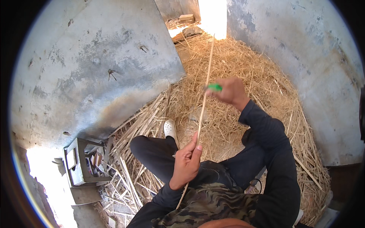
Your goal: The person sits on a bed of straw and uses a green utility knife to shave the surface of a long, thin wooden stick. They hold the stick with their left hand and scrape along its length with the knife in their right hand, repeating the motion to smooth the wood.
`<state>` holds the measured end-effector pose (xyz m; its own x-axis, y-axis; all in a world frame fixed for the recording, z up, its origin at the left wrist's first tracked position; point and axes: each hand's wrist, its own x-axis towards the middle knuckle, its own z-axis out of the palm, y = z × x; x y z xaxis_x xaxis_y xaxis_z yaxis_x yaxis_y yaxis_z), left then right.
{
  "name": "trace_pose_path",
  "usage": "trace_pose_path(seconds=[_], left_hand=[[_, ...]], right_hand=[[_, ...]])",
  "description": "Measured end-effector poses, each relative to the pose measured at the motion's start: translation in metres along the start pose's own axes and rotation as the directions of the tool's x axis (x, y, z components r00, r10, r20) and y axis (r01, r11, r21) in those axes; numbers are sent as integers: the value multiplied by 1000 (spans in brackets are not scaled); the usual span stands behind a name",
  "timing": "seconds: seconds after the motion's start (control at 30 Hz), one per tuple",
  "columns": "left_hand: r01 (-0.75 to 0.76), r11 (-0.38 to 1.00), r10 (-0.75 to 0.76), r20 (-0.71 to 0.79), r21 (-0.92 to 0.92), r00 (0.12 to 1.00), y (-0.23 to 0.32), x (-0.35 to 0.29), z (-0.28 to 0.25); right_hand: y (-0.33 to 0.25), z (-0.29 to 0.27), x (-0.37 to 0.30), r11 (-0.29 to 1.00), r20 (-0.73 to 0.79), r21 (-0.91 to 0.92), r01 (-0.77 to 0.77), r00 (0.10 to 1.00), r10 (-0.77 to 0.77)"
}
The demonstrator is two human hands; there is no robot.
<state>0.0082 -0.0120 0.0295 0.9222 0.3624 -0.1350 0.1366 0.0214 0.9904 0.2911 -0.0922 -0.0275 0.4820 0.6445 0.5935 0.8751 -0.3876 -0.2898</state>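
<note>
A long, thin, pale stick [203, 110] runs from beside my lap up toward the bright doorway. My left hand [187, 161] is closed around its lower part, with the thumb along it. Farther up, my right hand [229, 92] grips a small tool with a green handle [215, 87]. The tool's working end meets or nearly meets the stick; motion blur hides its exact kind. Both forearms are in dark sleeves.
Shavings and straw-like strips [266, 91] cover the floor around me. Split sticks [125, 167] lie in a heap on the left beside a small wooden cabinet [79, 161]. Worn plaster walls [99, 68] rise on both sides. A white clog [170, 128] is on my foot.
</note>
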Motion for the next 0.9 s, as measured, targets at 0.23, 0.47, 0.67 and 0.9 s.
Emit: trace_pose_path(seconds=[0.23,0.47,0.67,0.9], left_hand=[[86,995,-82,77,-53,994,-3,-25,-3],[31,999,-31,-21,-15,999,-8,-7,-11],[22,998,-25,-45,-54,999,-17,-2,-10],[8,1000,-7,11,-7,1000,-8,-9,-5]], right_hand=[[65,-15,18,947,180,-142,-288,933,311],[-18,6,-14,999,112,33,-35,993,31],[-44,1,-23,984,119,174,37,991,-58],[0,2,-7,977,192,125,-171,971,145]])
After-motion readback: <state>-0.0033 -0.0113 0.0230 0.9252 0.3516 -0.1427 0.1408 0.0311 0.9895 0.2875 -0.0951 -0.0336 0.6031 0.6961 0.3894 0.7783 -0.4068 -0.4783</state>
